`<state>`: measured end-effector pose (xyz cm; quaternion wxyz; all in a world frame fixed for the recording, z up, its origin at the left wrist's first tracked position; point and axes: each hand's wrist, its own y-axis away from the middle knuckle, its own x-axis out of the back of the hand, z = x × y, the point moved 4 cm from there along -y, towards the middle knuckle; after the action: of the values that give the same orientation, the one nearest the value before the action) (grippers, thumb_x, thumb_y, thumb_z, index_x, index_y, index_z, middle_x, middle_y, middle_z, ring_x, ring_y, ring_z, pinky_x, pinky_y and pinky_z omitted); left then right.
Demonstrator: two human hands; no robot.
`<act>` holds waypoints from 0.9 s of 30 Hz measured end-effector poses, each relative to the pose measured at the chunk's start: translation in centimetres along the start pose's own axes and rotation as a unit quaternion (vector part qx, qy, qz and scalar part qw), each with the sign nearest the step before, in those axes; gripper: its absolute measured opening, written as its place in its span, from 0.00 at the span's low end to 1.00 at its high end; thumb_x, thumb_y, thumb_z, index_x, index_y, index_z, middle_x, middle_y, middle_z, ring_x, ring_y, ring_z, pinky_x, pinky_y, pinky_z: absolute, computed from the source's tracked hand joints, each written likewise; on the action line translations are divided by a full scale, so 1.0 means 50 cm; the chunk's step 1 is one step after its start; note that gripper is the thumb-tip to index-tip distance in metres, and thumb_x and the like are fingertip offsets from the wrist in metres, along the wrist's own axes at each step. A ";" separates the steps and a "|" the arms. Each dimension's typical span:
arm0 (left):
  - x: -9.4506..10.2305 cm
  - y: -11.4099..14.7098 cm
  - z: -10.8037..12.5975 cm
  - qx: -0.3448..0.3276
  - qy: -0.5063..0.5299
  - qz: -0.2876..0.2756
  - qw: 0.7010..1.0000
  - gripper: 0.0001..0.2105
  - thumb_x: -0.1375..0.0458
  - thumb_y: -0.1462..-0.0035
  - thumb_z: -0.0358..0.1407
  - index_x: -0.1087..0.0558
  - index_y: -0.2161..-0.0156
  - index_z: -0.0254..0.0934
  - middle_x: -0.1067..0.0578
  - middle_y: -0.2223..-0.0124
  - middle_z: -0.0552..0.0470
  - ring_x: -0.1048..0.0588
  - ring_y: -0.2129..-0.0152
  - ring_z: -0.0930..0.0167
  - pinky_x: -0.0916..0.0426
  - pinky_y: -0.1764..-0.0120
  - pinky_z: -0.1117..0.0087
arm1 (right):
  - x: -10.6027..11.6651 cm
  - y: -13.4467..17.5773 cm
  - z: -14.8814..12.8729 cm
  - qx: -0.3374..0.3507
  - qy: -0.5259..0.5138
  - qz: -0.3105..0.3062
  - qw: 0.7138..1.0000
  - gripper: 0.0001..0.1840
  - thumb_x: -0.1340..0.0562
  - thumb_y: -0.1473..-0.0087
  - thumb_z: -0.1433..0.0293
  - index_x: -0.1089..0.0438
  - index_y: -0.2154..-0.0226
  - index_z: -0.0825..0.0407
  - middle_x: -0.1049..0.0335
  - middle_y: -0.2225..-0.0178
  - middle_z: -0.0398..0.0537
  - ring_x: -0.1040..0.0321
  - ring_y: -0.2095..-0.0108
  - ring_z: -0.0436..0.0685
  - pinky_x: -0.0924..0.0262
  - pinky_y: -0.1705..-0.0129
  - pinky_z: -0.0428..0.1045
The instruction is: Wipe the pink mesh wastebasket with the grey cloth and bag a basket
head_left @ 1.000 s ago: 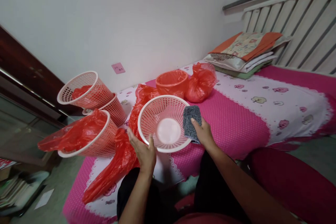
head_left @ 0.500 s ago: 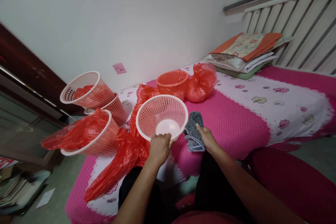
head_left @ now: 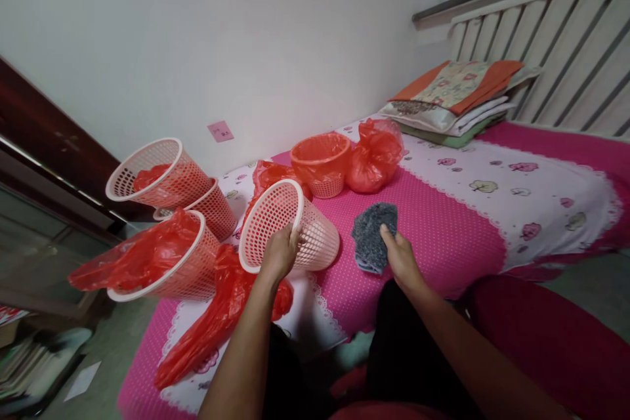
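Note:
My left hand (head_left: 280, 253) is closed on the rim of a pale pink plastic basket (head_left: 317, 236) with a lattice wall. The basket lies tilted on the bed, its mouth facing left and its base to the right. In my right hand (head_left: 399, 256) is a folded grey cloth (head_left: 373, 236), pinched by thumb and fingers just right of the basket and apart from it. Behind the basket stands another basket (head_left: 327, 184) lined with a red plastic bag. Red plastic bags (head_left: 216, 331) lie crumpled beside and behind my left forearm.
More pink baskets (head_left: 194, 174) with red bags lean at the bed's left end. A tied red bag (head_left: 375, 161) sits by the wall. Folded bedding (head_left: 453, 105) is stacked near the radiator (head_left: 546, 52). A dark red round seat (head_left: 541, 335) stands at right.
My left hand has turned the basket from facing up toward me to lying with its mouth leftward. My right hand has drawn the cloth slightly away from the basket.

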<state>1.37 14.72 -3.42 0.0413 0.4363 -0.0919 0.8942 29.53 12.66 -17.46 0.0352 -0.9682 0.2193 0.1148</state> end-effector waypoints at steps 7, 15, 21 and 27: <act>-0.019 0.012 0.033 -0.071 0.091 -0.021 0.993 0.24 0.53 0.28 0.53 0.24 0.60 0.38 0.18 0.65 0.45 0.22 0.71 0.64 0.29 0.63 0.64 | -0.204 0.041 -0.143 0.162 0.067 -0.089 0.980 0.30 0.41 0.34 0.47 0.24 0.45 0.52 0.18 0.51 0.57 0.21 0.52 0.67 0.27 0.48 0.59; -0.004 0.032 -0.006 -0.033 0.198 -0.013 0.980 0.28 0.50 0.34 0.63 0.26 0.64 0.39 0.23 0.67 0.48 0.26 0.72 0.65 0.29 0.65 0.63 | -0.332 0.010 -0.091 0.321 0.216 -0.124 0.914 0.24 0.46 0.31 0.65 0.30 0.38 0.57 0.26 0.40 0.66 0.32 0.39 0.68 0.41 0.33 0.65; 0.033 0.022 -0.070 0.018 0.235 0.033 0.971 0.31 0.46 0.40 0.68 0.30 0.69 0.39 0.27 0.71 0.51 0.30 0.73 0.67 0.32 0.68 0.66 | -0.300 -0.066 0.042 0.226 0.329 -0.096 0.912 0.23 0.45 0.33 0.66 0.29 0.41 0.59 0.25 0.43 0.68 0.31 0.42 0.70 0.40 0.36 0.65; 0.032 0.024 -0.071 0.014 0.253 0.044 0.966 0.31 0.45 0.42 0.69 0.33 0.70 0.39 0.31 0.72 0.54 0.32 0.74 0.70 0.35 0.68 0.68 | -0.241 -0.082 0.096 0.217 0.328 -0.062 0.917 0.23 0.45 0.35 0.65 0.27 0.44 0.56 0.23 0.46 0.64 0.29 0.45 0.69 0.38 0.38 0.64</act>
<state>-2.51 14.26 -4.46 0.0179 0.1917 -0.0851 0.9776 19.74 21.95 -19.16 0.1777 -0.9317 0.1776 -0.2623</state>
